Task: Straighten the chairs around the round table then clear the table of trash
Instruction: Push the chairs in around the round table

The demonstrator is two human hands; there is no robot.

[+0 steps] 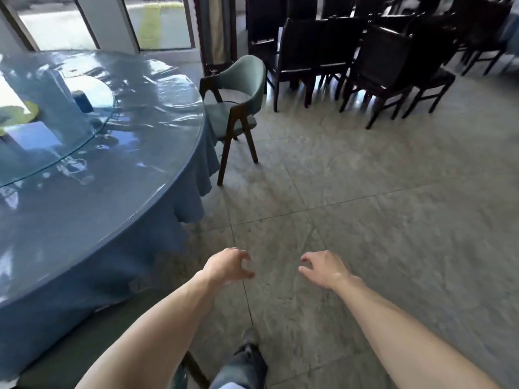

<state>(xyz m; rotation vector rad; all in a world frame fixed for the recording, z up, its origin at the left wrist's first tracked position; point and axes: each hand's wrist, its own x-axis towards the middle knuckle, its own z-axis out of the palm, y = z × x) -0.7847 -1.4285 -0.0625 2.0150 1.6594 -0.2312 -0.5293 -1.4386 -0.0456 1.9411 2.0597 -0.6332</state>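
Observation:
A large round table (118, 209) with a blue cloth under a shiny clear cover fills the left side. On it lies a glass turntable (84, 141) with a small dark blue container (82, 101) near its middle. A green padded chair (238, 94) with dark wooden legs stands at the table's far right edge, angled to it. Another green chair (92, 343) sits under my left arm at the table's near edge, mostly hidden. My left hand (227, 266) and my right hand (325, 269) hover over the floor, both empty with curled, spread fingers.
Several dark wooden chairs (379, 60) are stacked and crowded at the back right. Grey tiled floor (365, 206) stretches between them and the table. Glass doors (112, 21) stand behind the table. My leg and shoe (247, 357) show at the bottom.

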